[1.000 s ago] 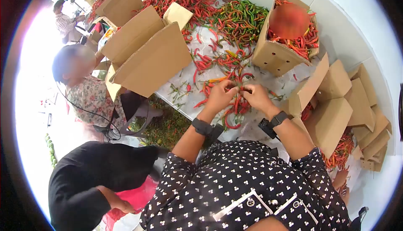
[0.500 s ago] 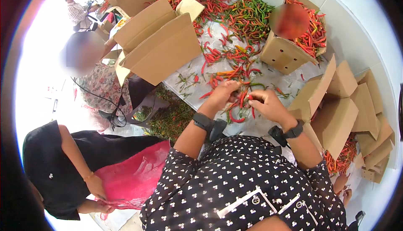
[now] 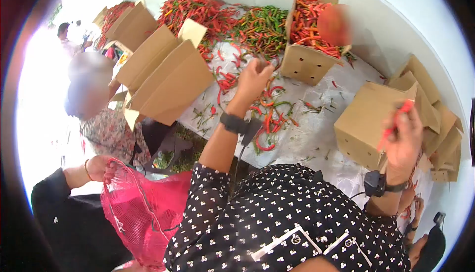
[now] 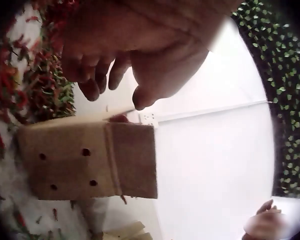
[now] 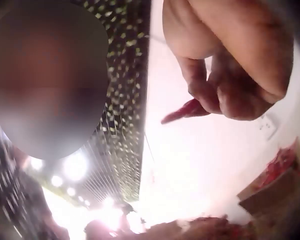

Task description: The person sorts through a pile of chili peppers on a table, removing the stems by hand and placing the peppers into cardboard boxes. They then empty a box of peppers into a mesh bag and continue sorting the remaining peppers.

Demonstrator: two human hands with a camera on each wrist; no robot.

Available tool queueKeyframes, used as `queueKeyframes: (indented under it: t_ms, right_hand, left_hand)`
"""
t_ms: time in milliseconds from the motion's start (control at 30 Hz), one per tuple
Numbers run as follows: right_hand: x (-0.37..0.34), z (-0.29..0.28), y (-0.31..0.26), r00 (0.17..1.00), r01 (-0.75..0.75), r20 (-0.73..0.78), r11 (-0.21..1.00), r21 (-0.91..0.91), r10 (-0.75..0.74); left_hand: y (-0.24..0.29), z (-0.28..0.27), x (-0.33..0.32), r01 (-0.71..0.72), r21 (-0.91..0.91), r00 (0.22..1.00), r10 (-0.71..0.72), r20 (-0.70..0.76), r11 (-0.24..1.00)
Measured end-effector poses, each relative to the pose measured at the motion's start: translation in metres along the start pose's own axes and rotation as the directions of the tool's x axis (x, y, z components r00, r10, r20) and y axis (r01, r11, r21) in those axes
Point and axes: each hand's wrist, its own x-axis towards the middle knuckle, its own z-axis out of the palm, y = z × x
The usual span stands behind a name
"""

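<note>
My right hand [image 3: 403, 138] is raised at the right, in front of a cardboard box [image 3: 371, 118]. It grips red chilies [image 3: 405, 107], blurred by motion; in the right wrist view, a red chili [image 5: 182, 111] sticks out from the curled fingers. My left hand [image 3: 255, 79] reaches over the back of the table, near the green chili heap [image 3: 262, 27]. Its fingers hang loosely bent in the left wrist view, with nothing seen in them. Loose red and green chilies [image 3: 267, 123] lie on the white sheet [image 3: 307, 133] between my arms.
A box filled with red chilies [image 3: 307, 64] stands at the back right. Behind, a large red chili heap [image 3: 193, 15] lies by open cardboard boxes [image 3: 173, 79]. Flattened cardboard [image 3: 440, 118] leans at the right. A person at left holds a pink mesh bag [image 3: 143, 203].
My hands have parted from the middle: the right swung right with red chilies, the left moved forward. The right-hand box now shows a holed side. The pink bag has been lifted.
</note>
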Motion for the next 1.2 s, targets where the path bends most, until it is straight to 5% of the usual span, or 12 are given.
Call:
queueKeyframes:
  t_ms: [133,233,433,533,667,733,767,800,867,1033,1133,1200]
  right_hand:
    - [0.003,0.011,0.009,0.982,-0.189,-0.013,0.974,-0.127,0.189]
    - [-0.008,-0.015,-0.014,0.952,0.026,-0.271,0.915,-0.403,-0.146]
    - [-0.001,-0.085,-0.010,0.777,-0.066,-0.591,0.905,-0.419,-0.217]
    - [0.018,-0.071,0.039,0.895,-0.102,-0.423,0.859,-0.501,-0.140]
    - [0.042,-0.016,0.109,0.909,-0.317,-0.342,0.926,-0.204,0.236]
    - [0.041,-0.018,0.145,0.907,-0.361,-0.293,0.917,-0.170,0.303]
    - [0.040,-0.018,0.161,0.895,-0.411,-0.248,0.901,-0.142,0.369]
    - [0.038,-0.021,0.176,0.896,-0.413,-0.240,0.900,-0.141,0.374]
    - [0.031,-0.029,0.187,0.929,-0.300,-0.267,0.944,-0.140,0.256]
    - [0.008,-0.026,0.162,0.943,-0.045,-0.316,0.983,0.177,0.100]
    - [0.004,-0.035,0.170,0.961,-0.009,-0.272,0.989,0.150,0.050]
    - [0.002,-0.055,0.191,0.972,0.019,-0.236,0.999,0.051,-0.007]
  left_hand:
    - [0.061,0.031,0.054,-0.141,0.186,0.985,0.157,-0.075,0.972]
    - [0.074,0.047,0.093,-0.056,0.350,0.998,0.052,0.021,0.935]
    - [0.049,0.054,0.111,-0.072,0.449,0.997,0.073,0.016,0.891]
    - [0.045,0.053,0.102,-0.153,0.426,0.986,0.169,-0.001,0.892]
    - [0.034,0.054,0.065,-0.068,0.187,0.997,0.062,0.037,0.980]
    - [0.062,0.048,0.022,0.155,-0.045,0.986,-0.152,0.064,0.987]
    - [0.053,0.048,0.005,-0.051,-0.018,0.996,0.053,0.078,0.999]
    - [0.043,0.047,-0.011,-0.253,0.006,0.963,0.251,0.096,0.967]
    - [0.066,0.043,-0.052,0.107,-0.140,0.985,-0.086,0.148,0.984]
    - [0.091,0.015,-0.111,-0.399,0.171,0.885,0.329,0.331,0.901]
    - [0.065,-0.030,-0.080,-0.143,-0.050,0.772,0.143,0.619,0.988]
    - [0.025,-0.035,-0.045,0.051,-0.224,0.994,-0.027,0.110,0.973]
